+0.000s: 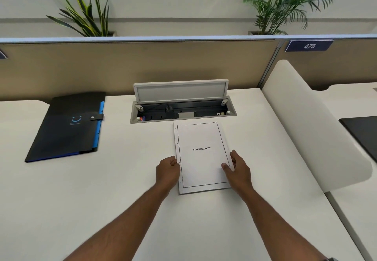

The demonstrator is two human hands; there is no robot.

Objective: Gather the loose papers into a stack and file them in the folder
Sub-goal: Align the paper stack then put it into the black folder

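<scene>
The papers lie face up as one squared stack on the white desk, top sheet headed BIBLIOGRAPHY, just in front of the open cable box, which serves as landmark throughout. The left hand is curled against the stack's left long edge beside the punched holes, fingertips at the edge; whether they sit under the sheets cannot be told. The right hand takes the right long edge, thumb on top of the sheet and fingers along the side, so it pinches the paper. Both hands are thus closed on the stack, one per side. Judgement: the gathering looks done and the filing is yet to come. The stack should be light, limp and prone to fanning or sliding sheet on sheet; it is best held at both long edges near the middle, or pinched firmly at one, and kept level. The black folder, with blue tabs and its strap snapped shut, lies well to the left of the cable box, apart from the stack, and will need opening first. Behind the box stands a beige partition, with plants beyond.
</scene>
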